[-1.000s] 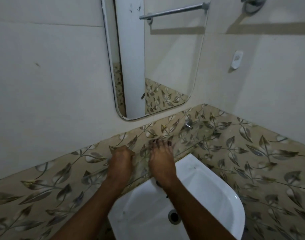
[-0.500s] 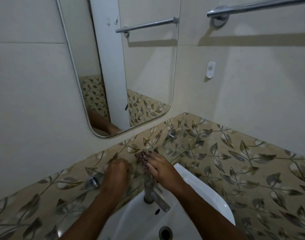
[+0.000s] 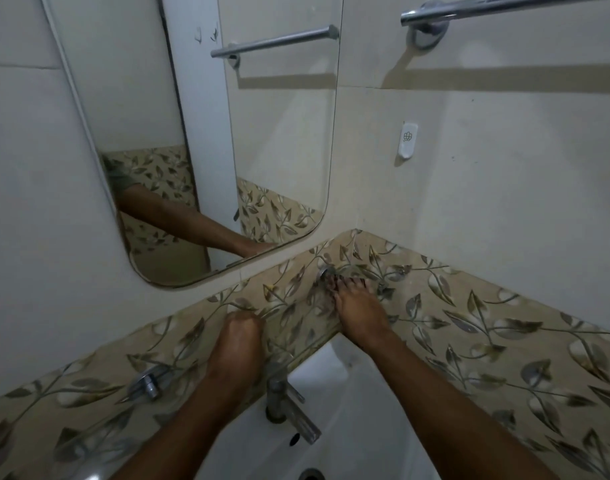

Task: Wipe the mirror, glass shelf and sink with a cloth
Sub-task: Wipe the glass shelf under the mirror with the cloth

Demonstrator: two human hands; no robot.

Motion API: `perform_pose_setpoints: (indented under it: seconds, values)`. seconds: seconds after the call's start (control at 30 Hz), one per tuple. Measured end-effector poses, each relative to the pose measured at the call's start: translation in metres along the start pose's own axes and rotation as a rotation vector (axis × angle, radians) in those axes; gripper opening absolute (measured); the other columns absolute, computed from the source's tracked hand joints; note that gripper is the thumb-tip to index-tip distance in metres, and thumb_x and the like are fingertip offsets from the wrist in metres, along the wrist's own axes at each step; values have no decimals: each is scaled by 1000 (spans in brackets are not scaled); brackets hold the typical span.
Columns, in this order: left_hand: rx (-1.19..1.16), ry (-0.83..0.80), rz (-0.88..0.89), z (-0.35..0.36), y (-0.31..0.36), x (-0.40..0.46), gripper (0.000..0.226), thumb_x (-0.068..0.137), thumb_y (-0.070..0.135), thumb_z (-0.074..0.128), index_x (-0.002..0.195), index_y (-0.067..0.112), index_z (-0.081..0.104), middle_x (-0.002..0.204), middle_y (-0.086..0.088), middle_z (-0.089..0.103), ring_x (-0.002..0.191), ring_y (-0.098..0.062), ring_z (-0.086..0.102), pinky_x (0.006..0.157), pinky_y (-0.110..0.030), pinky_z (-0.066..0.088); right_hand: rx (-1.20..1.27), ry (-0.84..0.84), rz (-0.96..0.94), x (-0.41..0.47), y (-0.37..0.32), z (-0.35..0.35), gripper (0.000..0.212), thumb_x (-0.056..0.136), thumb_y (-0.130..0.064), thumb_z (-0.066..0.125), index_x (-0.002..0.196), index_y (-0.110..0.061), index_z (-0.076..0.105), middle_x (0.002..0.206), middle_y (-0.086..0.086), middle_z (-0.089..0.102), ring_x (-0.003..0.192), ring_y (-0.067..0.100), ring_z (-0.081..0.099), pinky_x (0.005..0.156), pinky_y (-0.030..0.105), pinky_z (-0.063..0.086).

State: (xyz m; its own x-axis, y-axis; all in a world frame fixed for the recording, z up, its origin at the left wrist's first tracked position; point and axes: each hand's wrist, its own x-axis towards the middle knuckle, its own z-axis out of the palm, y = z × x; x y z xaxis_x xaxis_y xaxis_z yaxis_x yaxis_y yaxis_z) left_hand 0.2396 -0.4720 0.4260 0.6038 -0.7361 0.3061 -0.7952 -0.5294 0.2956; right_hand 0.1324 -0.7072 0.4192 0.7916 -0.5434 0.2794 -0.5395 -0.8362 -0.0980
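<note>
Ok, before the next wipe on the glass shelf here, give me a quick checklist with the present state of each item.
1. Both hands on the shelf: ok. The left hand is curled near its front edge; the right hand lies flat toward the corner.
2. Cloth in a hand: cannot tell. No cloth shows under either hand.
3. Shelf free of loose items: ok, none visible on the glass.
4. Shelf brackets in place: ok. One shows at the left, one by the right fingertips.
5. Tap off: ok, no water runs into the sink.
6. Mirror wiped: cannot tell.
</note>
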Motion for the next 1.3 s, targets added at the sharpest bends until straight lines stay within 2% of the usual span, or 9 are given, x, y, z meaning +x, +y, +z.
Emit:
perform_pose_setpoints:
  seconds: [0.2,0.43,0.63,0.8,0.9,1.0,1.1,1.23,1.3]
  values:
    - [35,-28,-49,0,10,6,20,83,5,60,87,18,75,81,0,70,72,-11,63,73,-24,55,-232,-156,15,36,36,1,60,102,-29,33,157,-13,15,163,10,22,149,29,21,123,48,11]
    - [-15,-48,-55,-6,8,5,24,84,1,56,84,17,74,78,1,69,70,-11,63,72,-26,56,-132,-189,298,44,16,-5,59,101,-24,28,154,2,18,159,22,25,148,36,21,122,54,6]
    - [-65,-3,-55,-10,6,4,13,81,3,62,77,13,70,75,-1,67,71,-15,62,69,-28,55,-60,-171,351,22,-7,-11,58,102,-21,28,154,3,16,160,24,21,149,37,19,123,52,8]
    - [-46,56,-75,-12,2,-19,19,86,17,53,72,21,65,75,1,61,70,-15,58,64,-25,47,101,32,133,-47,-63,4,63,96,-30,16,151,-4,34,154,20,38,145,35,31,122,45,9]
    - [-98,69,-103,-26,-3,-43,25,86,34,50,68,20,62,75,-1,60,74,-21,58,67,-32,46,119,72,-49,-82,-117,17,64,103,-27,13,122,-7,69,121,17,69,114,36,65,116,43,15]
    - [-169,105,-144,-40,-12,-71,24,86,32,53,83,17,71,86,0,68,85,-19,63,72,-21,44,105,198,-150,-107,-163,30,67,105,-35,16,106,-10,78,108,15,75,100,36,72,107,44,29]
    - [-115,141,-154,-54,-29,-95,26,75,29,51,76,17,74,79,2,71,78,-17,66,68,-14,38,165,239,-240,-116,-200,27,63,104,-37,23,93,-18,82,100,7,78,92,30,75,93,41,42]
    - [-1,228,-19,-79,-48,-119,35,70,27,44,66,18,77,70,2,75,62,-14,70,57,-19,51,281,66,-442,-131,-224,18,45,85,-43,42,104,-26,78,113,-4,75,104,19,72,84,37,58]
    - [11,315,-55,-87,-57,-136,38,70,29,42,68,18,79,71,2,75,59,-13,70,65,-21,50,269,-5,-472,-139,-232,12,48,83,-48,39,109,-32,76,117,-11,72,109,12,69,87,31,57]
